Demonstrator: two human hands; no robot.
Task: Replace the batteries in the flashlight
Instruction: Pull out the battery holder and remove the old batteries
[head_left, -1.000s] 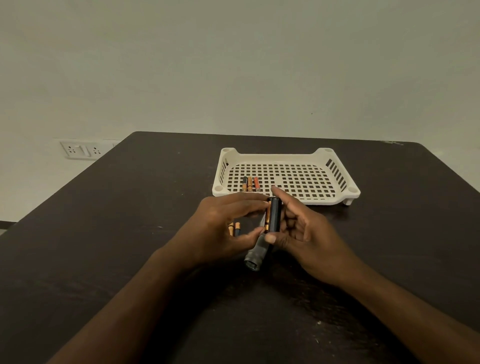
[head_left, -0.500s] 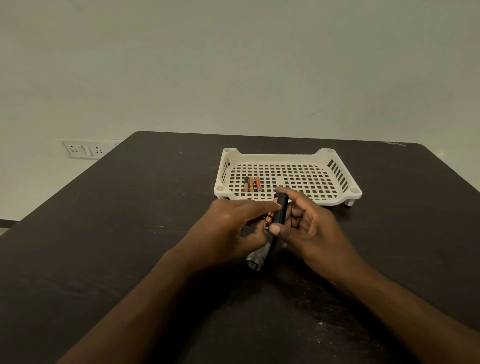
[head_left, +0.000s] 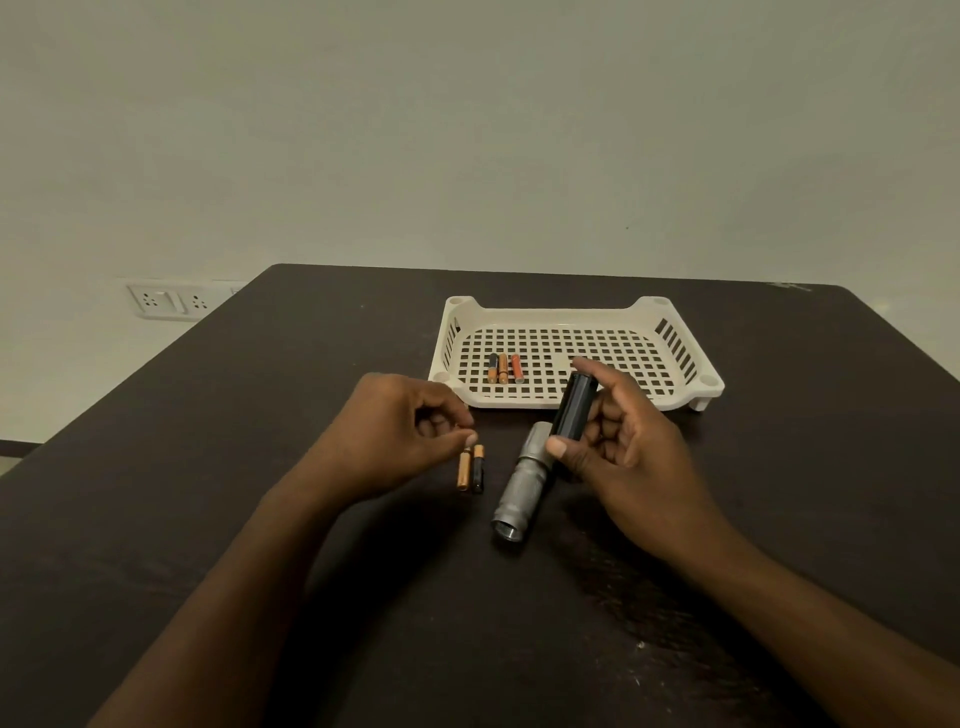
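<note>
We see the right hand (head_left: 631, 457) right of centre, thumb and fingers clamped on a black battery holder (head_left: 571, 406), which tilts up toward the tray. Just below it, the grey flashlight body (head_left: 521, 486) lies on the dark table (head_left: 208, 493), lens end pointing toward the bottom of the frame, its upper end tucked under the thumb. Over on the left of centre, the left hand (head_left: 402, 434) has its fingertips (head_left: 466, 422) pinched together right at the top of two batteries (head_left: 470, 467) lying side by side on the table; we cannot tell whether it actually grips one. Above the hands sits the white perforated tray (head_left: 675, 332), and in its lower left part three more batteries (head_left: 504, 368) rest side by side. A wall socket (head_left: 166, 300) shows at the left edge.
</note>
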